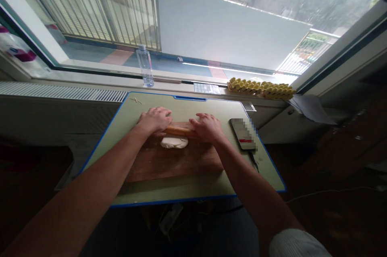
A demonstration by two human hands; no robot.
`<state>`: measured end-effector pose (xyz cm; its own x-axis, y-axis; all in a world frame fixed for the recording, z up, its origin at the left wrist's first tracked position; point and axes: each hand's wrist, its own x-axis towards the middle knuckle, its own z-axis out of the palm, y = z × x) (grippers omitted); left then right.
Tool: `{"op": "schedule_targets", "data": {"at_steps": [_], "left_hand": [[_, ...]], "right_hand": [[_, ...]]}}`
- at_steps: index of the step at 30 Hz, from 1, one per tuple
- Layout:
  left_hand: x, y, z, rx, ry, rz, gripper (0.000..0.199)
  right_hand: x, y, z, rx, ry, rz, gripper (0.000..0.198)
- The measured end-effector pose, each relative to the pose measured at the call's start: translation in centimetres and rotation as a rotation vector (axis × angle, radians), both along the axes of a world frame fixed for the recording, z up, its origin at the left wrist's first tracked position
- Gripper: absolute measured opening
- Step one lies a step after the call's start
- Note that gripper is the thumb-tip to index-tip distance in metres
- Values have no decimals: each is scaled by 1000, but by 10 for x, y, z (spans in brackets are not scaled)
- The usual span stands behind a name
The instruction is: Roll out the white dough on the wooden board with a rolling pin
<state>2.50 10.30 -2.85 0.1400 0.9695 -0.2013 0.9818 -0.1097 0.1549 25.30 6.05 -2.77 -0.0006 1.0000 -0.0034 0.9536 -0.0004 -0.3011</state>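
A wooden rolling pin [180,131] lies crosswise near the far side of a brown wooden board [175,164]. My left hand [155,119] is closed over the pin's left end, and my right hand [208,125] grips its right end. Both ends of the pin are hidden under my fingers. Just on the near side of the pin, a flattened oval piece of white dough [174,142] rests on the board. Its upper edge shows a crease, and a narrow gap seems to part it from the pin.
The board sits on a small pale table [145,194] with blue edging. At the right lies a phone [243,134] with a cable. Beyond, on the windowsill, stand a clear plastic bottle [145,67] and yellow egg trays [261,88]. Dough scraps [136,100] lie at the far left corner.
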Motion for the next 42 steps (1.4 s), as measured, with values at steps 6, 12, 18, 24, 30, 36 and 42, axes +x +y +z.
{"op": "schedule_targets", "data": {"at_steps": [6, 12, 18, 24, 30, 36, 42], "left_hand": [[1, 3, -1, 11, -7, 4, 64], [2, 4, 0, 10, -2, 23, 63], [2, 5, -1, 36, -9, 27, 62], [2, 5, 0, 45, -21, 29, 62], [2, 7, -2, 70, -26, 27, 59], [0, 1, -4, 122, -33, 6, 61], [-1, -8, -3, 125, -7, -6, 60]], "right_hand": [[0, 3, 0, -1, -21, -3, 57], [0, 5, 1, -5, -38, -7, 56], [-1, 6, 2, -2, -49, -19, 55], [-1, 7, 1, 6, -58, -16, 54], [-1, 7, 0, 3, -60, -18, 54], [-1, 3, 0, 1, -54, -21, 55], [-1, -2, -3, 20, -50, -2, 55]]}}
